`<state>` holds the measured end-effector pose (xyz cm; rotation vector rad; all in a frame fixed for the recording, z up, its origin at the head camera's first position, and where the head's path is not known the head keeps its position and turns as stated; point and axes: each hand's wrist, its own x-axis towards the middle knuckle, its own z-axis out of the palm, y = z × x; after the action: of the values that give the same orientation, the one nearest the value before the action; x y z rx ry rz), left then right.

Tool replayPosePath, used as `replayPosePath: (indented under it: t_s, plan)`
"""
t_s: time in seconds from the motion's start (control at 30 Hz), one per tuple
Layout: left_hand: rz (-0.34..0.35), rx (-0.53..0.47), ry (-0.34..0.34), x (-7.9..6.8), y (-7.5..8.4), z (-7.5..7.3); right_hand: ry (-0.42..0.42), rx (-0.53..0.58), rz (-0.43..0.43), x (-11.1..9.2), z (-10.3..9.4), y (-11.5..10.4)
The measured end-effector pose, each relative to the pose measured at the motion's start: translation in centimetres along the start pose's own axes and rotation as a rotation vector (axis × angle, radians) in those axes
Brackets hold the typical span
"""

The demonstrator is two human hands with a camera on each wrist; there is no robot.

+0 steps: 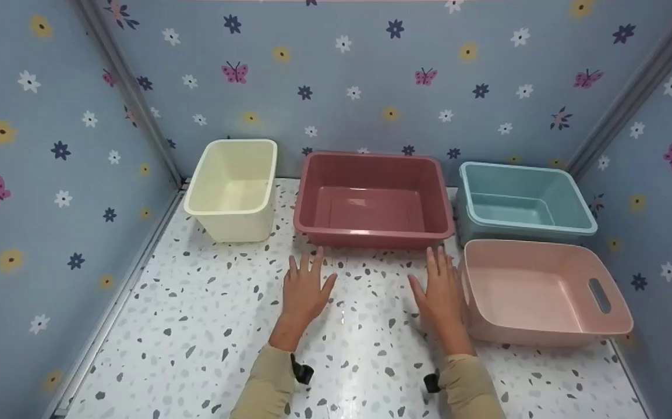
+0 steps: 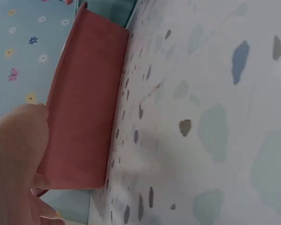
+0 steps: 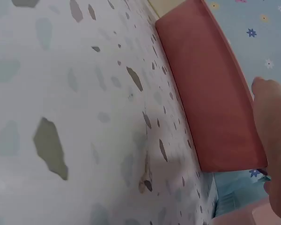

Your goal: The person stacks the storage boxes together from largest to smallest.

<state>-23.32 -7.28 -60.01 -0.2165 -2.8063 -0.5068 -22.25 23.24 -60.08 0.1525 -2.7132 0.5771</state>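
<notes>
Both hands reach forward over the speckled tabletop with fingers extended and nothing in them. My left hand (image 1: 304, 288) is in front of the left part of a dark red bin (image 1: 374, 240), its fingertips just short of the near rim. On the other side, my right hand (image 1: 442, 294) points at the bin's right front corner, close beside a pink bin (image 1: 545, 334). In the left wrist view the red bin (image 2: 84, 103) stands beyond the left hand (image 2: 16, 154); the right wrist view shows its front wall (image 3: 210, 89) past the right hand (image 3: 276, 140).
A cream bin (image 1: 237, 227) stands at the back left. At the back right is a blue-green bin (image 1: 522, 230), right behind the pink one. Flower-patterned panels (image 1: 365, 75) enclose the white speckled tabletop (image 1: 196, 326) at the back and sides.
</notes>
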Motion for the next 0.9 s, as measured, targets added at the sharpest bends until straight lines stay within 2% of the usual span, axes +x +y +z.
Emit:
replayPosePath:
  t_s: [0.17,0.33,0.47,0.67,0.8,0.9]
  plan:
    - [0.012,-0.125,0.096,1.6,-0.3,-1.5,0.07,0.079,0.045,1.4,-0.6,0.8]
    - [-0.038,-0.197,0.147,3.4,-1.4,-2.3,0.054,0.244,0.147,2.4,-1.1,0.8]
    - [-0.101,-0.267,0.148,4.6,-2.6,-2.2,0.057,0.385,0.258,3.1,-0.8,0.9]
    - [-0.168,-0.396,0.146,6.3,-4.6,-1.6,0.111,0.545,0.365,5.0,0.5,1.5]
    - [-0.211,-0.464,0.119,7.4,-5.6,-1.2,0.114,0.696,0.46,6.0,1.2,2.0]
    - [-0.218,-0.522,0.087,8.1,-6.4,-1.0,0.133,0.822,0.507,6.5,1.6,2.3]
